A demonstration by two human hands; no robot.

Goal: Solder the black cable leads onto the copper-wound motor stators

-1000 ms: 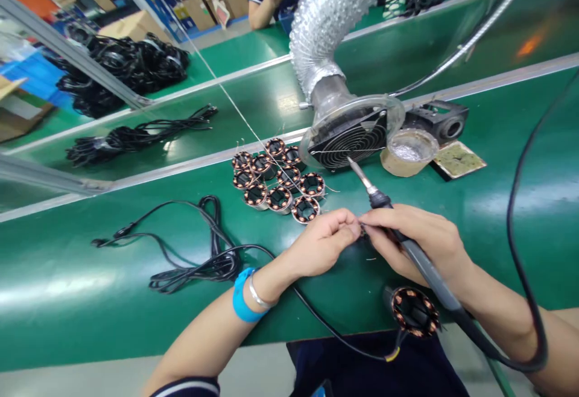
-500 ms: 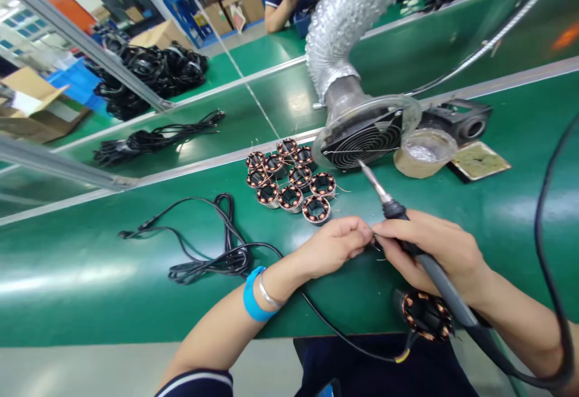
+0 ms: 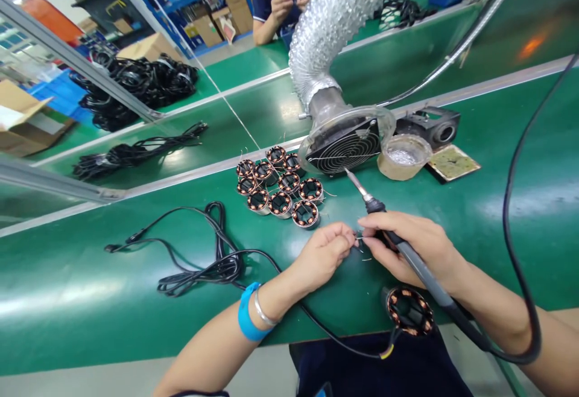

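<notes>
My right hand (image 3: 409,246) is closed around a soldering iron (image 3: 414,261), whose metal tip points up and left toward the fan grille. My left hand (image 3: 323,255) pinches a short thin piece of wire (image 3: 359,238) between thumb and forefinger, just left of my right fingertips. Below my right hand, at the bench's front edge, lies a motor stator (image 3: 409,311) with copper windings. A black cable (image 3: 325,321) with coloured wire ends reaches it from the left, passing under my left wrist. Several more stators (image 3: 280,204) stand grouped beyond my left hand.
A fume extractor fan (image 3: 348,146) on a silver duct (image 3: 321,41) stands behind the iron. Right of it are a round tub (image 3: 404,157), an iron holder (image 3: 429,127) and a sponge tray (image 3: 453,161). Coiled cable (image 3: 221,264) lies left. A co-worker (image 3: 275,5) sits opposite.
The view has shifted, so the bench things appear further left. My fingertips have drawn slightly apart, and the thin wire between them now shows more plainly. The iron stays in my right hand.
</notes>
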